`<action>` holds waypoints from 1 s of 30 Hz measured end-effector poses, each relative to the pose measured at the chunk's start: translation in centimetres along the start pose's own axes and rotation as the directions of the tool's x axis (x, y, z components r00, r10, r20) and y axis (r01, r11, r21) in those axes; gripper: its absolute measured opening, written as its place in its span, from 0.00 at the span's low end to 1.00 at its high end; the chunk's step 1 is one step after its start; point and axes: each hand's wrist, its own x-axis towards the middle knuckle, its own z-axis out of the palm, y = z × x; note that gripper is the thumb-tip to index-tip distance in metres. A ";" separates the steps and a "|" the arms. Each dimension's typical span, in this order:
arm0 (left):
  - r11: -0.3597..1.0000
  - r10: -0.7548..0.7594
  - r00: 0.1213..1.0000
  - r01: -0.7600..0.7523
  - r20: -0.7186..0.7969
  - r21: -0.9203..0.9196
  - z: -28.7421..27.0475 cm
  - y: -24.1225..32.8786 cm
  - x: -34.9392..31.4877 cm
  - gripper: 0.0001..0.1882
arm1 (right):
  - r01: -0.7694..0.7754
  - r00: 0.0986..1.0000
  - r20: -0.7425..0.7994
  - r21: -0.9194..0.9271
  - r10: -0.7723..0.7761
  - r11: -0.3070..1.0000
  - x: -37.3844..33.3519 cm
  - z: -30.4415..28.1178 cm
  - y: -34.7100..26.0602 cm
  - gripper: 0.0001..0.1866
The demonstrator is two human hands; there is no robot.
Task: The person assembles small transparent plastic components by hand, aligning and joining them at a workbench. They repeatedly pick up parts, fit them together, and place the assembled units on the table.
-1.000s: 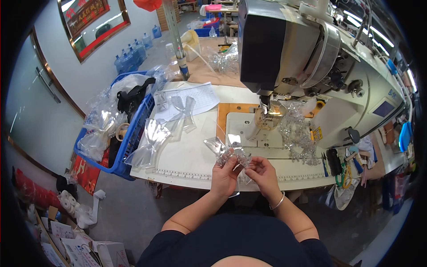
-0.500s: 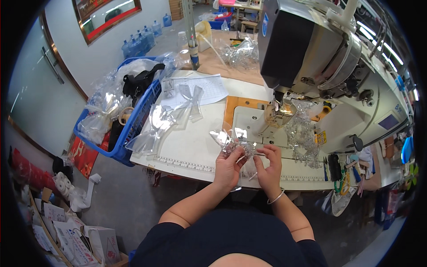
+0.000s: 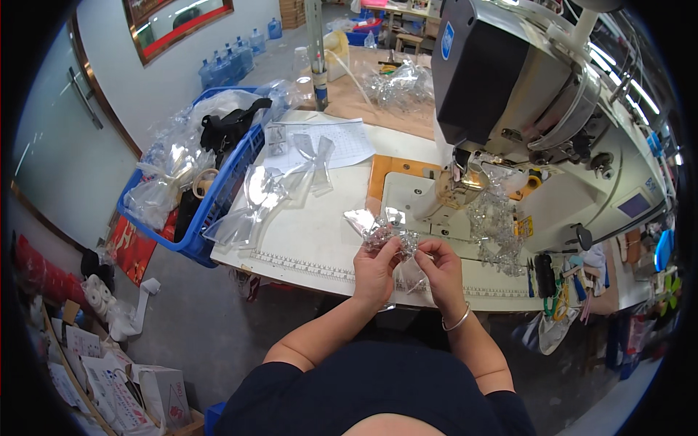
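Over the front edge of the white sewing table (image 3: pixel 313 240) I hold a bunched piece of clear, shiny plastic film (image 3: pixel 374 231). My left hand (image 3: pixel 374 272) is closed on it, thumb against the fingers. My right hand (image 3: pixel 440 272) pinches the film's right side between thumb and fingers. A loose flap hangs between my hands. Just beyond stands the head of an industrial sewing machine (image 3: pixel 502 80). Right of its needle area lies a heap of crumpled clear film (image 3: pixel 494 232). Flat bow-shaped clear film pieces (image 3: pixel 258 196) rest on the table's left side.
A blue basket (image 3: pixel 196 236) with plastic and black cloth stands against the table's left edge. A printed sheet (image 3: pixel 349 138) lies at the back. Scissors and small tools (image 3: pixel 556 287) sit at the right edge. Cardboard boxes (image 3: pixel 160 396) stand on the floor at lower left.
My right hand's fingers have come together onto the film, where they were spread apart before. My left hand keeps its hold. The whole view has shifted slightly.
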 end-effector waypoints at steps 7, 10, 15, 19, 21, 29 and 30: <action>1.000 0.020 0.999 -0.020 0.031 -0.013 -0.5 -0.1 0.3 0.14 | -0.064 0.998 0.024 0.049 0.063 0.997 0.0 0.0 -0.2 0.05; 1.000 0.010 0.999 -0.009 0.036 -0.013 -0.5 0.2 0.3 0.14 | -0.106 0.994 0.037 0.069 0.103 0.992 0.2 -0.1 -0.5 0.04; 0.999 -0.047 0.999 0.047 0.029 -0.022 -0.8 0.3 0.3 0.16 | -0.087 0.996 0.036 0.018 0.087 0.996 0.7 -0.3 -0.2 0.04; 0.987 -0.152 0.988 0.152 0.003 -0.048 -0.6 1.0 0.3 0.18 | -0.075 0.996 0.049 -0.015 0.075 0.997 1.1 -0.9 1.1 0.04; 0.983 -0.178 0.984 0.178 -0.020 -0.039 -0.8 1.3 0.4 0.18 | -0.046 0.998 0.035 -0.096 0.050 0.994 1.1 -0.7 0.9 0.05; 0.962 -0.269 0.961 0.264 -0.068 -0.070 -0.9 1.9 1.2 0.16 | 0.699 0.599 0.494 -0.707 -0.630 0.111 -0.2 -0.5 -1.6 0.21; 0.950 -0.305 0.951 0.300 -0.058 -0.083 -1.0 1.9 1.2 0.16 | 0.733 0.522 0.589 -0.679 -0.617 -0.028 0.3 -1.3 -1.1 0.20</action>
